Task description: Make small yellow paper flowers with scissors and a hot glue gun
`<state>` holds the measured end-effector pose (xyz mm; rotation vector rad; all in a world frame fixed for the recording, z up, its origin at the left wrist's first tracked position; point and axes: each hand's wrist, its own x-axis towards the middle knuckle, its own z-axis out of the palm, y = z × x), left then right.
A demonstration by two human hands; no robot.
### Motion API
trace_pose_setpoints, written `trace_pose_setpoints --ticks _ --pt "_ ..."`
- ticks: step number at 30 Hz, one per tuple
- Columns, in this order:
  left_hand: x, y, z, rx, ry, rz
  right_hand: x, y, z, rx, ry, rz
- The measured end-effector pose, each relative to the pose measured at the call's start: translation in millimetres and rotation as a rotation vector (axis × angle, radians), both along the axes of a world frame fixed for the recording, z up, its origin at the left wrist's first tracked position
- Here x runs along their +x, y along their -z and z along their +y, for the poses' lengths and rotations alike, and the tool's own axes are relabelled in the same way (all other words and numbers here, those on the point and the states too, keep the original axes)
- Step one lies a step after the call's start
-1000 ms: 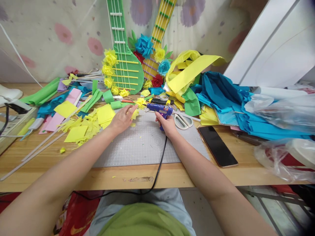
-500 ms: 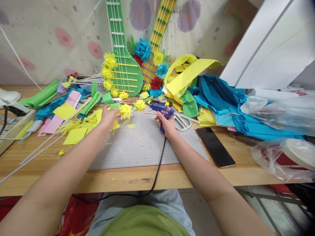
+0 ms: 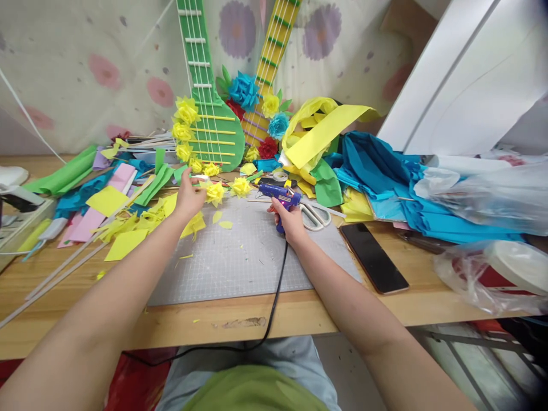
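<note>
My left hand (image 3: 189,198) is over the left back part of the grey cutting mat (image 3: 257,260), its fingertips pinching the edge of a yellow paper flower (image 3: 214,193). A second yellow paper flower (image 3: 240,186) lies just right of it. My right hand (image 3: 289,220) is wrapped round the handle of a blue glue gun (image 3: 280,194), whose nozzle side is partly lost among the things behind. From the grip a black cord (image 3: 278,285) runs down over the table edge. White-handled scissors (image 3: 315,217) lie right beside the gun.
A green paper-covered lute shape (image 3: 220,137) with yellow flowers and a yellow one (image 3: 274,48) lean on the back curtain. Yellow scraps (image 3: 126,244) and pink paper lie left. Blue crepe paper (image 3: 377,160), a phone (image 3: 374,258) and a bagged tub (image 3: 514,268) are right.
The view has shifted slightly. My left hand and the flower at its fingertips have risen a little toward the back. My right hand keeps the glue gun in nearly the same place.
</note>
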<state>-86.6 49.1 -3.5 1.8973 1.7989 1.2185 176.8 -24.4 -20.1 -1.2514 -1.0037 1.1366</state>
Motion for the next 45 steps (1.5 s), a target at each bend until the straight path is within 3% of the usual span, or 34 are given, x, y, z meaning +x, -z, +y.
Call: trace_pose_setpoints --ticks 4,9,15,18,21,25,30,34,41,45 --pt "10.0 -10.1 17.7 -0.088 -0.053 -0.005 -0.6 -1.3 -0.3 0.001 0.000 0.000" --pt "18.0 -23.0 25.3 -0.155 -0.025 0.156 -0.4 -5.5 -2.5 -0.016 -0.011 -0.030" --pt "7.2 -33.4 14.5 0.075 -0.074 0.280 -0.2 -2.1 -1.1 -0.001 -0.008 -0.024" --pt "-4.4 -36.7 4.4 0.181 -0.128 0.184 -0.1 -0.3 -0.1 -0.003 -0.001 -0.029" --pt "-12.2 -35.5 -11.1 0.186 -0.216 0.066 -0.2 0.7 0.2 -0.009 0.003 -0.037" --pt "-6.1 -25.3 -39.5 -0.008 -0.180 0.074 -0.8 3.5 0.9 0.006 0.017 -0.052" --pt "13.1 -13.4 -59.2 -0.278 0.028 0.393 -2.5 8.5 2.6 0.019 0.055 -0.086" --pt "20.5 -13.3 -52.4 -0.344 0.121 0.550 -3.7 10.0 3.4 0.014 0.060 -0.106" --pt "24.0 -23.7 -33.9 -0.641 0.056 0.540 -5.1 5.6 1.0 0.020 0.056 -0.126" --pt "23.2 -27.1 -29.4 -0.726 0.131 0.528 -4.6 5.7 0.4 0.014 0.054 -0.141"
